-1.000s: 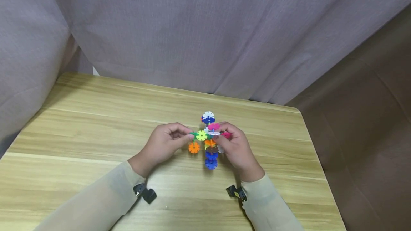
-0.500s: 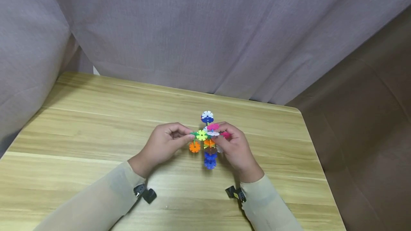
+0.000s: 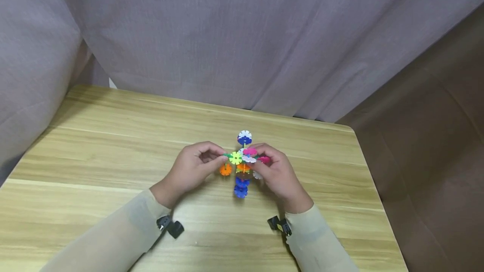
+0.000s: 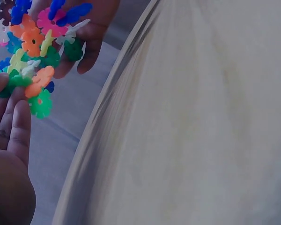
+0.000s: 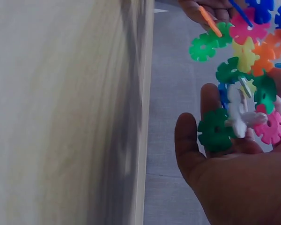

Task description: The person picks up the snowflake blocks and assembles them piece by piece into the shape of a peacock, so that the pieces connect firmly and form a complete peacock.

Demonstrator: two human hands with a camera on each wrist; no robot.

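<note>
Above the light wooden table [image 3: 113, 150], the multicoloured plastic snowflake-disc model [image 3: 242, 165] is pinched by left hand [image 3: 190, 169] at 9 o'clock and right hand [image 3: 277, 175] at 3 o'clock.

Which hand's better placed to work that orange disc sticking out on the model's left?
Left, probably. The left hand pinches the model right above the orange disc; the right hand holds the far side.

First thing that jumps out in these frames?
The bright multicoloured cluster of snowflake discs, gripped between the left hand and the right hand above the middle of the wooden table. Behind it, a grey curtain fills the whole backdrop. The wrist views show the same discs up close: green, orange, pink, blue and white pieces slotted together.
</note>
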